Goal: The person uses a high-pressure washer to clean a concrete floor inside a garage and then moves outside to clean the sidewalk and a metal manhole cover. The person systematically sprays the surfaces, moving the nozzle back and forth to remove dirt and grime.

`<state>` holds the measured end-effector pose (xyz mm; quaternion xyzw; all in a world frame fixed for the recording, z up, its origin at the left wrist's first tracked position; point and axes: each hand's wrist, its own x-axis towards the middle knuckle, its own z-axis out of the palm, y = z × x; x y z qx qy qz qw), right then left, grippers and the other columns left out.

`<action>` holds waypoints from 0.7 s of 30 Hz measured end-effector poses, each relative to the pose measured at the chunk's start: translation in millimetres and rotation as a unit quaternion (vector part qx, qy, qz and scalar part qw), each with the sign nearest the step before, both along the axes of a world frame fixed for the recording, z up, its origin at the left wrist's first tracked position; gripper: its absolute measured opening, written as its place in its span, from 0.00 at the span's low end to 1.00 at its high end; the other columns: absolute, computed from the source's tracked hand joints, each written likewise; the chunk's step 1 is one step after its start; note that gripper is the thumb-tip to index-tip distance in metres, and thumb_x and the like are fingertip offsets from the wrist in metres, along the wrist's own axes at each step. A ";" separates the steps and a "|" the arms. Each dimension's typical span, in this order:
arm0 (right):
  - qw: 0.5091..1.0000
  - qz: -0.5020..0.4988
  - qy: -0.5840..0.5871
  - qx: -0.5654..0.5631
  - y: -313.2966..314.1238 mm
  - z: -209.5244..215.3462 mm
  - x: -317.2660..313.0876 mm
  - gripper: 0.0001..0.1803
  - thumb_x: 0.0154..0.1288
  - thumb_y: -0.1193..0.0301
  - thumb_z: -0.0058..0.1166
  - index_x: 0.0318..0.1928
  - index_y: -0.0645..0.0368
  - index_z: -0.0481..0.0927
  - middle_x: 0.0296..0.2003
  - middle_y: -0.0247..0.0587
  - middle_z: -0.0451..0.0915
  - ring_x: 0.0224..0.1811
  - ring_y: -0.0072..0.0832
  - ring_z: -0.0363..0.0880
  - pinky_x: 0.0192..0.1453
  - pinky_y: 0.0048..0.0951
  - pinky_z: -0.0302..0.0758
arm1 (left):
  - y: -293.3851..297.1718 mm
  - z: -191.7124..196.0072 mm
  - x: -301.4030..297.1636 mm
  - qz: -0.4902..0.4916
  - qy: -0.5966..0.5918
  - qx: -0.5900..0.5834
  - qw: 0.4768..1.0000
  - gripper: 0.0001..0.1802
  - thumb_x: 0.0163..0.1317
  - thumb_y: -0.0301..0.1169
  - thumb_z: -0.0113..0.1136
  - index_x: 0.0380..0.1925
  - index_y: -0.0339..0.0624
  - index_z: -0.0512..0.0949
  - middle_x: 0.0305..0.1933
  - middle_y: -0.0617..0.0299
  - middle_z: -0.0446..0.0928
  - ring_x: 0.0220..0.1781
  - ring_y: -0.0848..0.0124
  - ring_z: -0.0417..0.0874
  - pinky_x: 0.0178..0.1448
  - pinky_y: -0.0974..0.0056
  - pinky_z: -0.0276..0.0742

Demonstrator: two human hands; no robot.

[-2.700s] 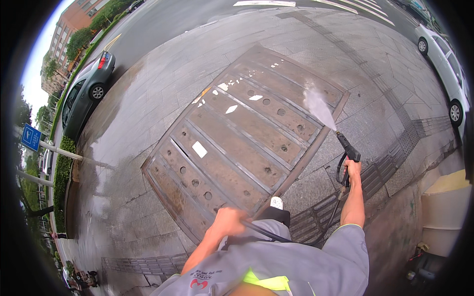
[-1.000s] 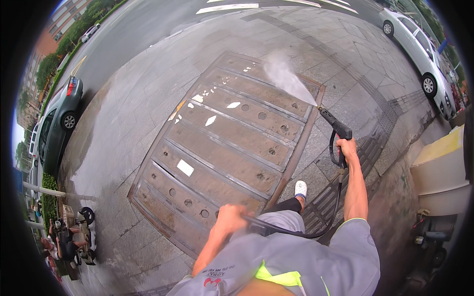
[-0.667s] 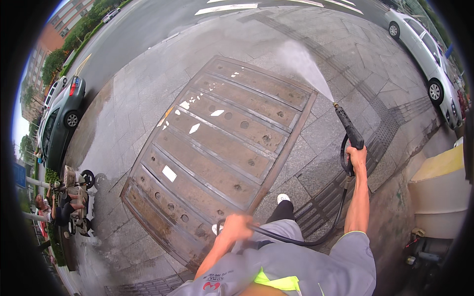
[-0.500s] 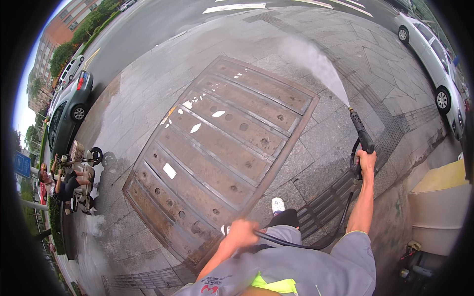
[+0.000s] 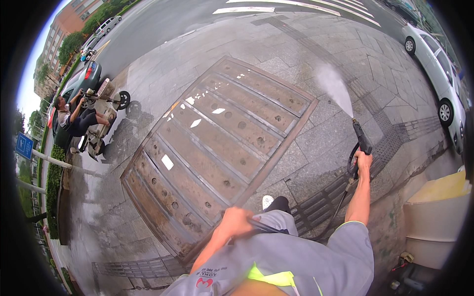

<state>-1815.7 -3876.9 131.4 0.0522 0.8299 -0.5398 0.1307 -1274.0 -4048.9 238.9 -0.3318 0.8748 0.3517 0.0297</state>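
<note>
Out in front on the right, my right hand (image 5: 364,161) is wrapped round the grip of a black pressure washer gun (image 5: 362,138). A white fan of water spray (image 5: 335,91) leaves its nozzle, pointing up and away to the left over the paving. From the gun's grip a black hose (image 5: 335,215) curves down and back toward my waist. Close to my body, my left hand (image 5: 236,221) is closed around that hose. Ahead of me lies a large rusty metal cover (image 5: 212,143) with ribs and white patches, set into grey stone paving (image 5: 296,163).
A person rides a scooter (image 5: 101,111) at left, beside a dark parked car (image 5: 81,84). A white car (image 5: 437,69) stands at right. A pale tank (image 5: 434,217) is at lower right. Drain grates (image 5: 316,214) run near my feet, and a blue sign (image 5: 23,145) stands at left.
The rider and scooter have moved up and to the right in view. The spray still runs, its plume now shorter. Both hands keep their holds, and my view has shifted slightly.
</note>
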 end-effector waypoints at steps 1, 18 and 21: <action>1.000 0.018 0.000 -0.022 -12.4 15.4 16.6 0.08 0.45 0.77 0.55 0.30 0.64 0.78 0.18 0.38 0.74 0.16 0.29 0.73 0.23 0.35 0.70 | 3.8 3.8 8.3 0.012 0.001 -0.003 1.000 0.20 0.57 0.48 0.74 0.23 0.41 0.85 0.19 0.47 0.79 0.26 0.46 0.82 0.35 0.52 0.79; 0.993 0.080 -0.005 0.091 51.2 -3.3 102.7 0.05 0.44 0.80 0.55 0.26 0.66 0.79 0.17 0.41 0.76 0.14 0.32 0.74 0.20 0.37 0.69 | 36.6 17.5 98.0 0.017 -0.040 0.023 0.999 0.11 0.43 0.33 0.66 0.30 0.50 0.90 0.31 0.52 0.86 0.35 0.48 0.87 0.42 0.51 0.83; 0.986 0.136 0.016 0.092 36.7 35.9 150.6 0.07 0.43 0.80 0.56 0.28 0.67 0.80 0.19 0.41 0.78 0.17 0.31 0.76 0.22 0.37 0.70 | 47.7 3.6 106.0 -0.005 0.085 -0.035 0.996 0.19 0.54 0.45 0.74 0.20 0.40 0.84 0.19 0.47 0.79 0.27 0.46 0.83 0.34 0.50 0.78</action>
